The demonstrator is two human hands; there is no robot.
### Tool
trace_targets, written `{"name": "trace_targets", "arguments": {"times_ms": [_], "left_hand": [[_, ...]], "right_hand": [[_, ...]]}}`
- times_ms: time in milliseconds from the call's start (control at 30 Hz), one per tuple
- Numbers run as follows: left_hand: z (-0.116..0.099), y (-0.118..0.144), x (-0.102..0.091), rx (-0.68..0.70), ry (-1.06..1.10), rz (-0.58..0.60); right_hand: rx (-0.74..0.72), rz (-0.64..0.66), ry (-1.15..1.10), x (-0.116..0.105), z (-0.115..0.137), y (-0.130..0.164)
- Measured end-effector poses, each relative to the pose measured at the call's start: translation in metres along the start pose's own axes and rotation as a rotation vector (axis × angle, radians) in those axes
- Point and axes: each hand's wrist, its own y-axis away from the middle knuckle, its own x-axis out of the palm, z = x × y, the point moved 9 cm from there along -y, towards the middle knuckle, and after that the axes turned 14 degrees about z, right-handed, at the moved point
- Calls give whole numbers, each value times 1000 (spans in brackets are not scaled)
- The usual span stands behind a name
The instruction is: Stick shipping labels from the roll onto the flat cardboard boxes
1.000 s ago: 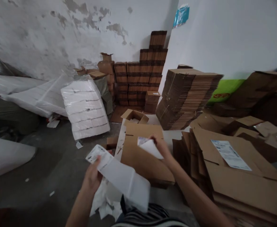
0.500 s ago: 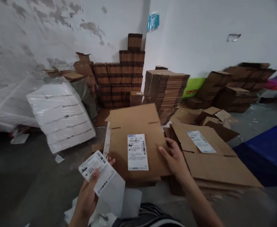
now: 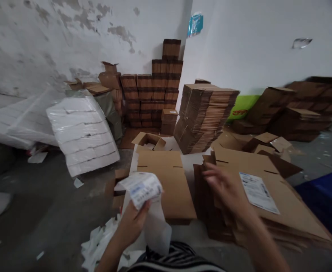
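A white printed label strip (image 3: 141, 189) with blue and black print hangs over plain brown flattened cardboard (image 3: 166, 185). A white shipping label with dark print and a blue header (image 3: 258, 192) lies on a brown stack of flat cartons (image 3: 265, 204) at its right side. Behind stand darker brown banded bundles of cardboard (image 3: 154, 94) against a white wall with grey peeled patches (image 3: 55, 41). White foam sheets wrapped in clear film (image 3: 82, 134) rest on the grey concrete floor (image 3: 41, 211). A bright green panel with orange marks (image 3: 244, 107) leans at the far wall. A deep blue sheet (image 3: 325, 192) fills the right edge. Black-and-white striped cloth (image 3: 177, 260) shows at the bottom edge, beside white paper scraps (image 3: 98, 245).
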Motion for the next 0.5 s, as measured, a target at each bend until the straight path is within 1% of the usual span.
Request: {"name": "trace_targets", "arguments": {"times_ms": [33, 67, 100, 133, 167, 233, 267, 300, 367, 400, 433, 467, 500], "left_hand": [[3, -1, 7, -1, -26, 36], [6, 0, 10, -6, -27, 57], [12, 1, 12, -30, 28, 75], [18, 3, 12, -67, 129, 89], [24, 5, 12, -109, 252, 100], [31, 8, 12, -180, 481, 99], [33, 8, 12, -211, 580, 84], [35, 7, 11, -238, 659, 48], [39, 3, -2, -265, 791, -86], [42, 1, -15, -250, 838, -182], [43, 1, -32, -212, 855, -286], [44, 2, -54, -153, 845, -385], [44, 6, -77, -84, 818, -486]], "right_hand": [[-109, 244, -87, 53, 41, -12], [-166, 389, -150, 93, 72, -17], [-200, 473, -186, 121, 95, -19], [-215, 501, -193, 140, 107, -19], [-218, 478, -177, 150, 112, -18], [-247, 411, -114, 162, 109, -14], [-288, 404, -85, 167, 109, -10], [-344, 415, -65, 172, 111, -6], [-458, 438, -59, 174, 122, -1], [-503, 433, -89, 169, 129, -2], [-524, 410, -151, 159, 135, -6], [-514, 356, -245, 145, 137, -13], [-473, 270, -349, 128, 133, -24]]}}
